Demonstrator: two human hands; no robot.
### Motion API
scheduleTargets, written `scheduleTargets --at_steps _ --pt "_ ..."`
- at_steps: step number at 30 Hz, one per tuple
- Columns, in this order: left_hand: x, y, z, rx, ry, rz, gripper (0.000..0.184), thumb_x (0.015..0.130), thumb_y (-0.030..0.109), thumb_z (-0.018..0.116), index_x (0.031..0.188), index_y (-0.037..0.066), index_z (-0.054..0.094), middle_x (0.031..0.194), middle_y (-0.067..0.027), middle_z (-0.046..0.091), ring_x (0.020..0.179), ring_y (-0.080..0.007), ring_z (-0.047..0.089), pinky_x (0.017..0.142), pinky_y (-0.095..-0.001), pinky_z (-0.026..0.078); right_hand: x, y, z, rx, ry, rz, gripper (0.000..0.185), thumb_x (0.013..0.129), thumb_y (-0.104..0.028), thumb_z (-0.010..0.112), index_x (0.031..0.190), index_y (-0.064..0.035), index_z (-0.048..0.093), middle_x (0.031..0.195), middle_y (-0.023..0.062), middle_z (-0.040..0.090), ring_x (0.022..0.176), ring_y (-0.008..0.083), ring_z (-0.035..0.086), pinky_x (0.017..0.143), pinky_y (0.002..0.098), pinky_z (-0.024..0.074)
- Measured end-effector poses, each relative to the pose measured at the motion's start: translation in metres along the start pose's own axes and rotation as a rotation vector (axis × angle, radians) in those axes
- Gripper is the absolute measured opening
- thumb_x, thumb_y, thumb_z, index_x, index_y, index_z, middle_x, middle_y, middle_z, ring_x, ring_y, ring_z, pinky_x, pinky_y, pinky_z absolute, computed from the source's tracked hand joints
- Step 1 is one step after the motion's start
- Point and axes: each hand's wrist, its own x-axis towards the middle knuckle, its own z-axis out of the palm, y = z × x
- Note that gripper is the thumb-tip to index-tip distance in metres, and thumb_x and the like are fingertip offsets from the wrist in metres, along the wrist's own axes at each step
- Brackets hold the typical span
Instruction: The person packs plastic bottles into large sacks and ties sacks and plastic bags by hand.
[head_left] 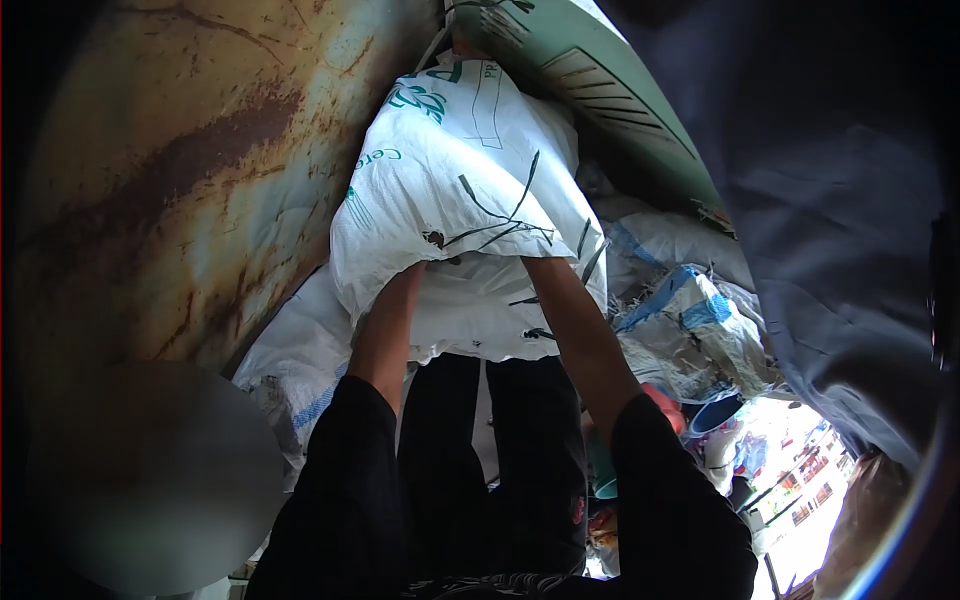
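A large white woven sack with green print stands in front of me, its mouth facing my body. Both my forearms, the left forearm and the right forearm, reach in under the upper edge of that mouth. My left hand and my right hand are hidden inside from the wrists on, so their fingers and anything in them do not show. Dark strips of tie hang across the sack's front near the opening. A small torn hole shows close to my left wrist.
A rusty metal panel rises at the left, and a green vented metal panel leans at the upper right. More white sacks with blue stripes lie at right. Dark cloth hangs on the far right. A blue container sits below.
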Motion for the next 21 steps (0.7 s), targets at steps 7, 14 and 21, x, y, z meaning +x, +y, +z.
scheduleTargets --at_steps 7,14,21 --pt "0.006 -0.020 0.028 -0.031 -0.369 -0.002 0.069 0.066 0.051 0.074 0.120 0.011 0.060 0.118 -0.0172 0.061 0.113 -0.0322 0.056 0.094 -0.0397 0.045 0.004 -0.007 0.002 -0.026 0.007 -0.004 0.046 0.087 -0.037 0.051 0.117 -0.0038 0.060 0.113 0.0174 0.062 0.107 0.0302 0.057 0.095 0.0374 0.0439" --pt "-0.007 0.005 -0.028 -0.082 -0.419 0.007 0.071 0.066 0.055 0.075 0.118 0.009 0.062 0.119 -0.0154 0.062 0.116 -0.0292 0.056 0.096 -0.0383 0.044 0.017 -0.006 -0.066 -0.037 -0.042 -0.007 0.046 0.088 -0.039 0.051 0.118 -0.0048 0.060 0.111 0.0162 0.063 0.105 0.0285 0.057 0.094 0.0371 0.0440" --pt "-0.002 0.022 -0.074 0.050 -0.299 0.056 0.078 0.063 0.071 0.066 0.109 0.008 0.069 0.105 -0.0120 0.068 0.097 -0.0267 0.065 0.082 -0.0383 0.051 0.006 -0.002 -0.093 -0.085 -0.103 0.048 0.047 0.089 -0.040 0.050 0.119 -0.0057 0.060 0.110 0.0151 0.063 0.104 0.0268 0.058 0.093 0.0367 0.0442"
